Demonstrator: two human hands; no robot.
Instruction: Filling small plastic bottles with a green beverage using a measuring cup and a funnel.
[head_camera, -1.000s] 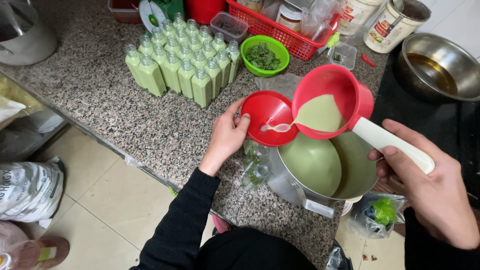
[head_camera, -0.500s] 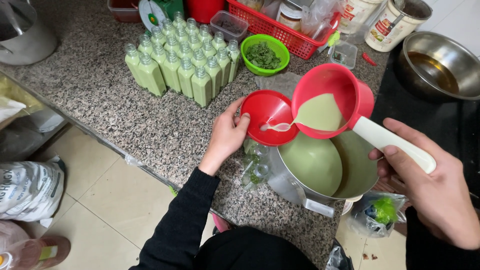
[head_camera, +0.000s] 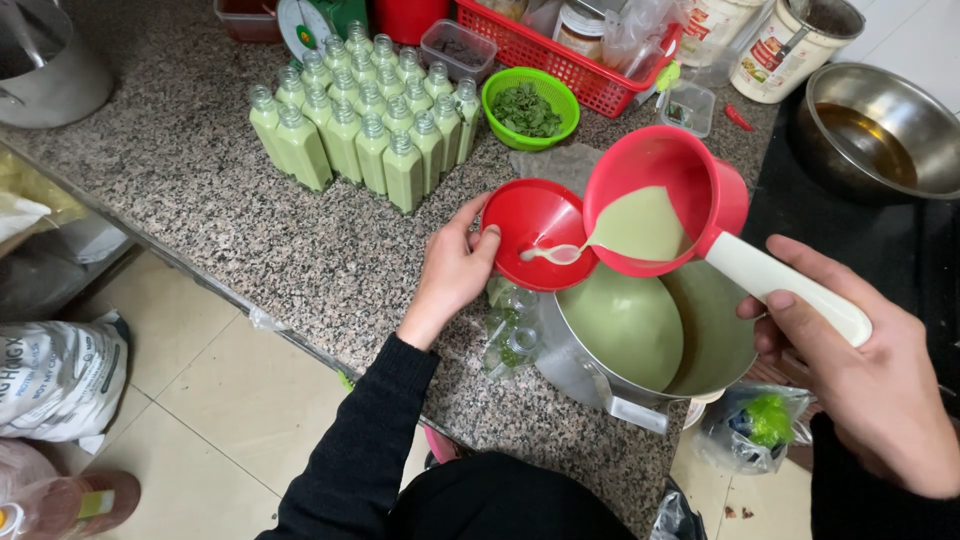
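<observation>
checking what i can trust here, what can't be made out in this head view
- Bottle under the red funnel: hidden by the funnel and the left hand, so its fill level cannot be told.
- Right hand: its grip on the white handle of the red ladle is partly cut off by the right edge.
- Steel pot of green liquid: its depth is hidden by the liquid.
- Scale: cut off by the top edge.

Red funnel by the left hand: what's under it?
Under the red funnel, clear bottle tops with green leaves inside show on the counter. The funnel's bowl hides its spout and whichever bottle neck it sits in.
</observation>
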